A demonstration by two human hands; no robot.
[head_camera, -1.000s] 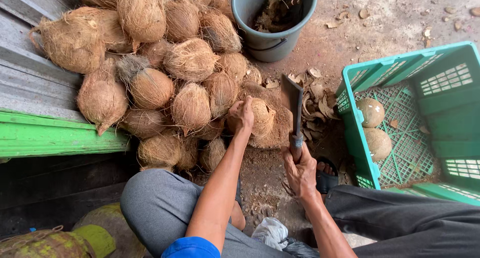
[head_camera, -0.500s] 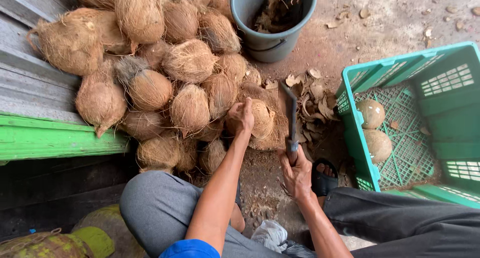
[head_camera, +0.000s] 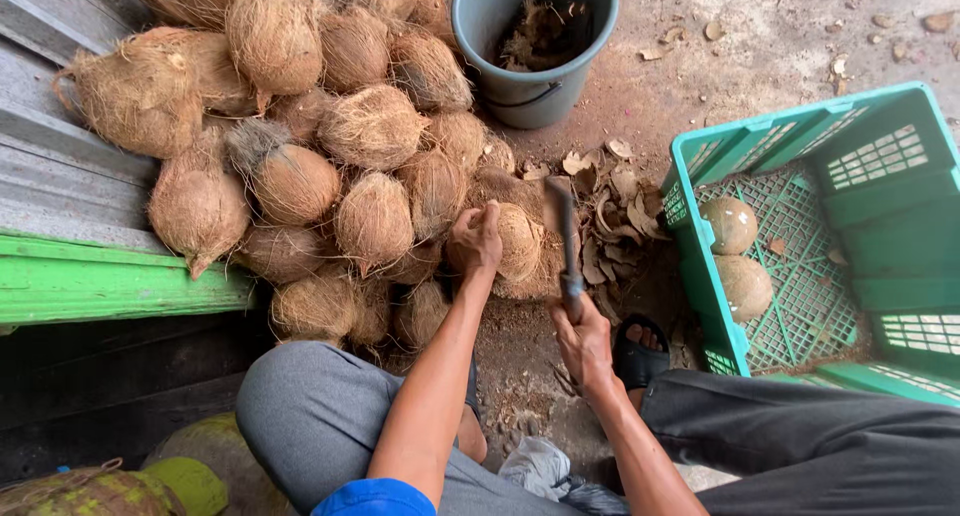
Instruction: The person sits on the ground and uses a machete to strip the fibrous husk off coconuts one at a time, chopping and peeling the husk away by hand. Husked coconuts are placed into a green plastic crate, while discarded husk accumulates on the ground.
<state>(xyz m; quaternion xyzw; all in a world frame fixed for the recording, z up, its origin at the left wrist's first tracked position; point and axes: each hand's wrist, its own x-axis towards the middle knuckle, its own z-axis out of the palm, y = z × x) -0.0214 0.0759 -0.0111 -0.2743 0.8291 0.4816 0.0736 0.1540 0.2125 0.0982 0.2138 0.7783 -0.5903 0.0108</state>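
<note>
My left hand grips a fibrous brown coconut at the front of a big heap of husked coconuts. My right hand is closed round the handle of a dark cleaver, whose blade points away from me and rests just right of the held coconut. Shell chips lie on the ground beside the blade.
A green plastic crate at the right holds two peeled coconuts. A grey bucket with husk scraps stands behind the heap. A green painted board and grey metal sheeting run along the left. My sandalled foot is by the crate.
The cleaver has swung up and forward, from beside my right hand toward the coconut. My left hand keeps its hold on the coconut.
</note>
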